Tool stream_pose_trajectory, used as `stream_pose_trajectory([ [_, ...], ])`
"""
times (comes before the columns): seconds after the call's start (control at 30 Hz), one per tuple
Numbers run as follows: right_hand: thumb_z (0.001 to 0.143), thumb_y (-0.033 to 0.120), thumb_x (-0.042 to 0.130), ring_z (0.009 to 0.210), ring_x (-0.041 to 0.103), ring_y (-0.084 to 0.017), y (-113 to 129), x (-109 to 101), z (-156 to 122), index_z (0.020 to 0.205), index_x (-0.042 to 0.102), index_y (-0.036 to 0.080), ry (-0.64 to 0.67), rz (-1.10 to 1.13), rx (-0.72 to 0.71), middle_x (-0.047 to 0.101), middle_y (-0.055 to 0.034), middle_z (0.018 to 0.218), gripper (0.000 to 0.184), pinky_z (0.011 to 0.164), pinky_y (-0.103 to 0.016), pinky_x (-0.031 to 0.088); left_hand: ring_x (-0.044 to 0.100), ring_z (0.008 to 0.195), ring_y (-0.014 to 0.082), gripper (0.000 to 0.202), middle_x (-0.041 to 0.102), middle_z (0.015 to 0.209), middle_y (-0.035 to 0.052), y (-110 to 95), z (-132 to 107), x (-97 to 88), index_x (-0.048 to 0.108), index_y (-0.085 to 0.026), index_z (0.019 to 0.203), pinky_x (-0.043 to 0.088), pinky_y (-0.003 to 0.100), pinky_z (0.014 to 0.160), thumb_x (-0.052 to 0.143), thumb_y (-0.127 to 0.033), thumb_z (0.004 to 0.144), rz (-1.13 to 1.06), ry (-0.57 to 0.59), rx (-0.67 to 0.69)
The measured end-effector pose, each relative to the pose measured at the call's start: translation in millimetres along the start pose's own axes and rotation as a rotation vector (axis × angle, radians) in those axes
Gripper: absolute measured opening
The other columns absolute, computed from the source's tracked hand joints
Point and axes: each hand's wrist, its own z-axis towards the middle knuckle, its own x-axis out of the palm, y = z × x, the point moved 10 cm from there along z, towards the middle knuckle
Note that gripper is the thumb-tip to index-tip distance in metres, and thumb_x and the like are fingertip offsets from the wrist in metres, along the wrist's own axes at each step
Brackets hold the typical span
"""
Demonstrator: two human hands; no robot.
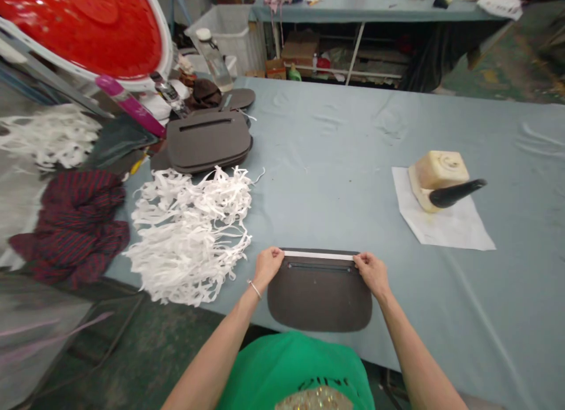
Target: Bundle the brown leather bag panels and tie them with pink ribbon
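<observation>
A dark grey-brown panel (pixel 318 301) with rounded lower corners and a zipper slot near its top lies at the table's near edge. Along its upper edge a narrow white strip (pixel 318 255) is stretched straight. My left hand (pixel 269 264) pinches the strip's left end, thumb and finger together at the panel's top left corner. At the opposite corner, my right hand (pixel 371 271) pinches the right end. Left of the panel is a tangled heap of similar white strips (pixel 189 239).
A stack of dark panels (pixel 209 139) lies behind the heap. To the right, a yellowish container (pixel 441 172) with a black-handled tool (pixel 458 193) rests on white paper (pixel 459 230). A clear bottle (pixel 215 60), a red round fan-like object (pixel 88 27) and striped cloth (pixel 77 222) are leftward.
</observation>
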Motion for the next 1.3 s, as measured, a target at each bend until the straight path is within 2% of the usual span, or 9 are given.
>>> stream_pose_trajectory([
  [0.2, 0.078, 0.049, 0.044, 0.062, 0.058, -0.018, -3.4, 0.3, 2.5, 0.073, 0.060, 0.019, -0.039, -0.035, 0.015, 0.066, -0.0036, 0.066, 0.034, 0.062, -0.029, 0.039, 0.065, 0.072, 0.0183, 0.021, 0.071, 0.075, 0.0052, -4.0, -1.0, 1.0, 0.069, -0.016, 0.075, 0.043, 0.025, 0.068, 0.054, -0.030, 0.079, 0.022, 0.008, 0.009],
  [0.6, 0.081, 0.043, 0.047, 0.061, 0.055, -0.015, -2.7, -0.5, -0.7, 0.075, 0.060, 0.021, -0.098, -0.187, 0.077, 0.064, -0.0013, 0.069, 0.027, 0.055, -0.026, 0.031, 0.064, 0.070, 0.0172, 0.020, 0.069, 0.072, 0.0039, -3.9, -5.0, 1.4, 0.066, -0.017, 0.076, 0.043, 0.025, 0.067, 0.052, -0.030, 0.081, 0.104, -0.062, 0.005],
  [0.77, 0.082, 0.037, 0.051, 0.058, 0.051, -0.016, -0.1, -6.2, -3.0, 0.094, 0.057, 0.017, -0.162, -0.268, 0.062, 0.059, -0.0012, 0.067, 0.025, 0.054, -0.026, 0.031, 0.059, 0.069, 0.0190, 0.019, 0.063, 0.073, 0.0035, -11.9, -11.0, -3.8, 0.057, -0.016, 0.095, 0.042, 0.029, 0.067, 0.049, -0.030, 0.085, 0.195, -0.178, 0.036],
  [0.9, 0.087, 0.020, 0.041, 0.078, 0.054, -0.019, 39.4, -1.1, -13.8, 0.102, 0.059, 0.017, -0.158, -0.328, -0.122, 0.060, -0.0083, 0.091, 0.024, 0.065, -0.029, 0.036, 0.058, 0.092, 0.0215, 0.026, 0.062, 0.096, 0.0102, -34.9, -29.9, -1.1, 0.053, -0.015, 0.111, 0.043, 0.033, 0.082, 0.037, -0.022, 0.092, 0.231, -0.216, 0.125],
  [0.97, 0.087, 0.014, 0.040, 0.095, 0.052, -0.020, 73.6, 19.2, -26.0, 0.109, 0.060, 0.021, -0.079, -0.366, -0.324, 0.058, -0.0090, 0.107, 0.031, 0.078, -0.032, 0.038, 0.053, 0.108, 0.0231, 0.031, 0.059, 0.112, 0.0118, -54.6, -47.4, 10.9, 0.052, -0.018, 0.118, 0.039, 0.036, 0.094, 0.034, -0.022, 0.094, 0.276, -0.162, 0.273],
  [1.03, 0.087, 0.011, 0.042, 0.107, 0.047, -0.023, 107.0, 48.6, -45.7, 0.119, 0.058, 0.025, 0.019, -0.454, -0.588, 0.056, -0.0091, 0.116, 0.038, 0.090, -0.035, 0.035, 0.046, 0.120, 0.0250, 0.035, 0.055, 0.126, 0.0105, -72.6, -68.9, 29.1, 0.049, -0.023, 0.127, 0.033, 0.041, 0.103, 0.036, -0.025, 0.094, 0.354, -0.059, 0.485],
  [1.1, 0.088, 0.010, 0.042, 0.110, 0.045, -0.024, 124.0, 73.1, -63.5, 0.126, 0.053, 0.023, 0.060, -0.564, -0.769, 0.054, -0.0110, 0.122, 0.042, 0.093, -0.038, 0.033, 0.036, 0.132, 0.0264, 0.042, 0.048, 0.138, 0.0084, -78.1, -85.4, 41.1, 0.042, -0.025, 0.136, 0.024, 0.047, 0.110, 0.039, -0.026, 0.094, 0.439, 0.016, 0.646],
  [1.2, 0.091, 0.014, 0.042, 0.104, 0.046, -0.025, 123.5, 86.3, -66.8, 0.126, 0.053, 0.017, 0.025, -0.634, -0.773, 0.055, -0.0130, 0.118, 0.037, 0.088, -0.037, 0.035, 0.026, 0.139, 0.0253, 0.046, 0.041, 0.146, 0.0053, -69.6, -84.4, 39.5, 0.034, -0.025, 0.141, 0.016, 0.052, 0.115, 0.038, -0.026, 0.095, 0.505, 0.020, 0.729],
  [1.3, 0.094, 0.020, 0.040, 0.100, 0.047, -0.025, 123.7, 87.7, -61.0, 0.113, 0.060, 0.017, -0.013, -0.628, -0.740, 0.057, -0.0126, 0.110, 0.028, 0.085, -0.037, 0.035, 0.029, 0.138, 0.0222, 0.043, 0.042, 0.144, 0.0060, -62.4, -69.2, 32.1, 0.038, -0.022, 0.138, 0.019, 0.050, 0.116, 0.037, -0.026, 0.095, 0.503, -0.010, 0.776],
])
